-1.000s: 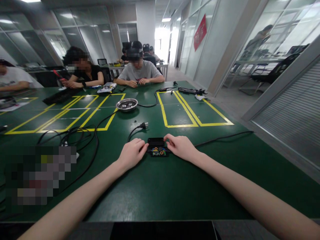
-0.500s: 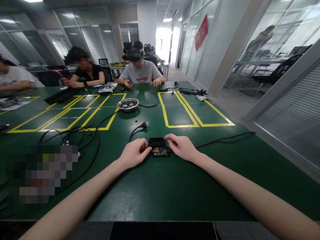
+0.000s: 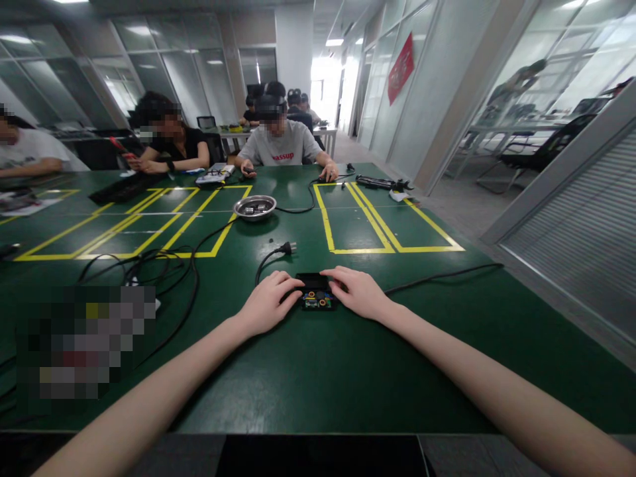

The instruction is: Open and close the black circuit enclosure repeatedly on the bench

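A small black power adapter with its case open lies on the green table. Its circuit board shows coils and small coloured parts, and behind it stands the black case lid. My left hand grips the adapter's left end, its fingertips at the lid and its thumb by the board. From the right, my right hand holds the other end, with its index finger along the lid's top edge. The fingertips partly hide both ends of the case.
A plug on a black cord lies behind my left hand. Farther back stands a metal bowl with small metal parts. Another cord runs right. Tangled cables lie left. A co-worker sits across the table.
My left fingers have uncurled and reached in over the lid's left side. My right fingers have shifted slightly left along the lid. The co-worker's hands opposite have moved.
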`<action>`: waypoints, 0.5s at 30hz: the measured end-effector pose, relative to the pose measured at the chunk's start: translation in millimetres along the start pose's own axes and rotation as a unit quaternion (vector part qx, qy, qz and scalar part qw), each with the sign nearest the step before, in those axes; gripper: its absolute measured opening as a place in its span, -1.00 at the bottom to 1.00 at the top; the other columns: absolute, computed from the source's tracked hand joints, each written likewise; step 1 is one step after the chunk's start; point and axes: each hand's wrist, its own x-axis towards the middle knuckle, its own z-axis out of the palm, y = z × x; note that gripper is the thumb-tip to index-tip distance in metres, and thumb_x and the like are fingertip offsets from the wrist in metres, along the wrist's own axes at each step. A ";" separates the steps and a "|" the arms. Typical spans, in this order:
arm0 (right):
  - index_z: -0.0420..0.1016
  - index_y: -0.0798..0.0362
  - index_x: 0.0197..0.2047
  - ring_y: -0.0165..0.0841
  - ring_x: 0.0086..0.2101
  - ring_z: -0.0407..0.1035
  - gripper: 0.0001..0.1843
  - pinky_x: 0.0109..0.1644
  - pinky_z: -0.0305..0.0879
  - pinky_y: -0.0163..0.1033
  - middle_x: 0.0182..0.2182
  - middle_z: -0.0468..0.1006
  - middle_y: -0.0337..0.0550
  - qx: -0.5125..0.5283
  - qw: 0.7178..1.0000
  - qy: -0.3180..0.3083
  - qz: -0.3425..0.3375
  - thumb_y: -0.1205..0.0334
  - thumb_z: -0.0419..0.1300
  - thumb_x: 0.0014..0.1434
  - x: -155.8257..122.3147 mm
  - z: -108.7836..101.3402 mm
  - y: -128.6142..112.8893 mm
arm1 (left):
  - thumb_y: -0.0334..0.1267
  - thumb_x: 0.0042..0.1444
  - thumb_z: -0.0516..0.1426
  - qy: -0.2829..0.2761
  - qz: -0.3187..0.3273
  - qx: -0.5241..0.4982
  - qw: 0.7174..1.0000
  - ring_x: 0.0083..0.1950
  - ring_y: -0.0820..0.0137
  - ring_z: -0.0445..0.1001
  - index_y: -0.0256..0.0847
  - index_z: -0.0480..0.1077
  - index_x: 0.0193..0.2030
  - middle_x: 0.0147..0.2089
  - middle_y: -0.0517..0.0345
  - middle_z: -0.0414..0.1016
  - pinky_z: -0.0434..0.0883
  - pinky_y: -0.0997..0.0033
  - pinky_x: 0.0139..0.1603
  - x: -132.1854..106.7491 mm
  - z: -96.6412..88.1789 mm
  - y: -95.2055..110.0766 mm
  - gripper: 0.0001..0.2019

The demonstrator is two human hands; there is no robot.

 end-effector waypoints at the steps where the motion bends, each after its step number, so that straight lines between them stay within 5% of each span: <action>1: 0.54 -0.01 0.13 -0.30 -0.25 0.51 -0.66 -0.17 0.32 -0.24 -0.10 0.63 -0.09 0.001 1.000 0.001 -0.008 0.33 0.09 0.36 -0.7 -0.6 1.2 | -0.20 0.40 0.10 -0.003 0.008 0.002 1.000 0.00 0.21 0.49 -0.14 0.52 0.05 -0.05 0.01 0.55 0.46 0.19 0.07 -0.4 -0.3 -0.3 -0.78; 6: 0.52 0.01 0.04 -0.32 -0.26 0.48 -0.75 -0.13 0.36 -0.21 -0.08 0.58 -0.09 0.041 0.999 0.015 -0.019 0.30 0.09 0.38 -3.3 -5.3 5.1 | -0.08 0.20 0.33 -0.042 0.052 -0.032 0.997 0.06 0.17 0.49 -0.11 0.52 0.16 0.03 -0.01 0.53 0.46 0.14 0.14 -1.9 -3.5 -0.4 -0.59; 15: 0.50 0.05 -0.04 -0.36 -0.35 0.38 -0.81 -0.24 0.33 -0.23 -0.28 0.53 -0.19 0.143 0.990 0.004 0.002 0.27 0.21 0.26 -4.8 -8.6 4.8 | -0.15 0.14 0.38 -0.022 0.057 -0.042 0.997 0.17 0.12 0.49 -0.09 0.55 0.14 0.16 -0.08 0.48 0.46 0.07 0.23 -5.3 -1.5 -2.0 -0.59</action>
